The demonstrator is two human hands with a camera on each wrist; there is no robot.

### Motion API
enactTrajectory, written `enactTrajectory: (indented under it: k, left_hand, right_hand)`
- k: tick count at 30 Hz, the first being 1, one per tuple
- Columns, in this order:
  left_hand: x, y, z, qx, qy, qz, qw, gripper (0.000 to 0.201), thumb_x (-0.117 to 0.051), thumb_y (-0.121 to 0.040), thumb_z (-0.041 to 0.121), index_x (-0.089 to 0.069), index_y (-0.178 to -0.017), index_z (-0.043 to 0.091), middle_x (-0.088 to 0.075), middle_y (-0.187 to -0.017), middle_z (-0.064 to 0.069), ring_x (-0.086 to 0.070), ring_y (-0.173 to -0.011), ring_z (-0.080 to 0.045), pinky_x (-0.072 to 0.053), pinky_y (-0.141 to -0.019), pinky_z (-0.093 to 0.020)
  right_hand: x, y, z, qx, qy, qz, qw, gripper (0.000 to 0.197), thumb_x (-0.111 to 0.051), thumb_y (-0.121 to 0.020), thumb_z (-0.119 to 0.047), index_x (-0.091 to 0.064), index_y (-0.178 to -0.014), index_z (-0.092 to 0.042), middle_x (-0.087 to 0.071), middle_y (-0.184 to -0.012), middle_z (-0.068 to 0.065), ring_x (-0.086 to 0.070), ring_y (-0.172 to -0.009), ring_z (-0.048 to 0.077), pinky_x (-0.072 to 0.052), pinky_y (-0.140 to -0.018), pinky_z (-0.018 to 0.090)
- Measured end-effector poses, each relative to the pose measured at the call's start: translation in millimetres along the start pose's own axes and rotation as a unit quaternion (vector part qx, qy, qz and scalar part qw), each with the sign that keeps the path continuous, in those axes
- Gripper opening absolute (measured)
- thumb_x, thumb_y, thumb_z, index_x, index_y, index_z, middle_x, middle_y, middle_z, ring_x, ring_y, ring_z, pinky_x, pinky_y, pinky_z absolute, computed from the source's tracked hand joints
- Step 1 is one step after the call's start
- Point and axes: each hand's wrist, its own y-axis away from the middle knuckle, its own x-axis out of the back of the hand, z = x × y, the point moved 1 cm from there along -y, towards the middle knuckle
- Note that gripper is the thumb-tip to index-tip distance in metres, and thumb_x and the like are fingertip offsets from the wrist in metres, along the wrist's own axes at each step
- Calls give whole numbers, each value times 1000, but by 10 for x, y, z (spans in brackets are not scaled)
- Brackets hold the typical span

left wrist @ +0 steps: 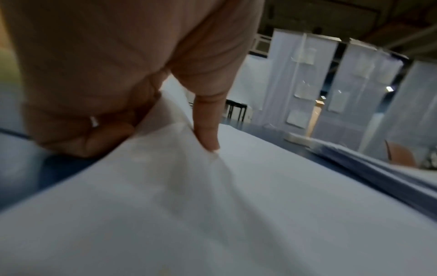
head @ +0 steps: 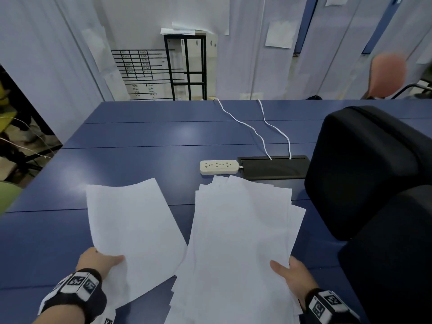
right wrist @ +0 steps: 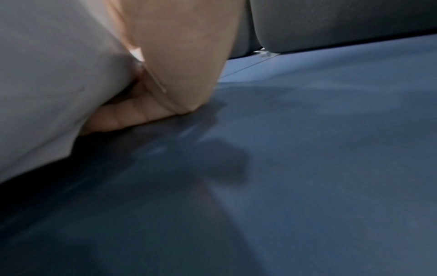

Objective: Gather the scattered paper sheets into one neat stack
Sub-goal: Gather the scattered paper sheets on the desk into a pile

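Nearly gathered: right hand (head: 291, 271) grips the fanned stack (head: 240, 242) at 5 o'clock on the tabletop (head: 140, 134); left hand (head: 98, 259) pinches one sheet (head: 133, 225) at 7 o'clock, unmerged.

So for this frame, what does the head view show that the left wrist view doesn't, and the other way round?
Only the head view shows the right hand gripping the fanned pile of sheets, the black bag and the two white cables. Only the left wrist view shows the grip up close: thumb on top of the single sheet, curled fingers beneath it. Both show the left hand pinching that sheet, the blue table and the power strip.
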Motion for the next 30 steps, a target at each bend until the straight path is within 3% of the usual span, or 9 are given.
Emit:
enactTrajectory:
  k: [2,4,7,10,16,19,23,27,30]
  left_hand:
    - [102,9,-82,-33,57,7,998,23,-79,-73,1,-62,-88,-3,-68,-94,-20,-61,-83,-35,-49,-81,-43]
    - [235,25,-110,-71,94,25,993,21,-69,-81,-7,-61,-100,-5,-68,-100,-23,-60,-79,-31,-49,-78,-42]
    - [480,203,90,-141,112,70,981,24,-62,-85,-10,-57,-107,0,-64,-100,-18,-59,-84,-30,-49,-70,-36]
    - [688,464,442,-228,154,75,958,23,-57,-89,-10,-56,-109,1,-64,-102,-16,-59,-86,-30,-50,-65,-31]
    - [681,1020,1067,-327,234,-70,913,23,-56,-89,-8,-61,-99,12,-74,-93,-7,-70,-79,-23,-59,-66,-29]
    - [462,1213,1230,-304,282,-154,897,17,-59,-85,-9,-61,-95,4,-74,-82,-9,-70,-67,-18,-59,-62,-25]
    - [-89,1254,1116,-234,223,-213,922,24,-79,-67,-6,-61,-80,3,-67,-68,-13,-62,-54,-20,-52,-54,-27]
    - [-669,1011,776,-174,69,-185,965,26,-78,-56,9,-56,-71,7,-61,-70,-16,-55,-62,-21,-47,-60,-37]
    - [-934,880,630,-175,-78,-126,973,31,-78,-68,23,-52,-84,14,-63,-92,-8,-58,-80,-23,-45,-72,-34]
  right_hand:
    - [14,-21,34,7,7,8,1000,107,-87,-20,-67,-64,-108,-11,-73,-102,2,-68,-96,23,-52,-92,42]
    - [20,-25,31,3,6,3,1000,82,-91,-46,-51,-64,-110,-8,-73,-103,4,-67,-94,22,-53,-86,37]
    - [35,-17,13,-3,19,7,1000,28,-66,-88,-8,-60,-114,-1,-69,-105,9,-65,-93,21,-51,-77,29]
    - [53,-38,10,-8,31,6,999,22,-63,-90,-5,-60,-112,-3,-70,-101,5,-66,-91,19,-52,-71,25]
    - [68,-75,1,-24,34,-1,999,31,-69,-83,-12,-61,-111,-4,-70,-107,10,-65,-102,29,-49,-95,44]
    - [77,-90,-6,-31,36,-10,999,18,-60,-92,-9,-60,-110,-7,-68,-111,10,-64,-101,27,-50,-92,41]
    - [65,-32,-68,-36,41,-29,998,19,-53,-97,-9,-58,-115,-11,-67,-105,1,-63,-97,19,-50,-80,30]
    - [64,-16,-93,-84,17,-10,996,31,-49,-100,-27,-54,-124,-9,-64,-115,6,-60,-107,26,-46,-99,42]
    - [80,-22,-95,-133,-36,-3,990,47,-51,-93,-51,-61,-117,-11,-68,-114,8,-62,-110,29,-42,-105,46]
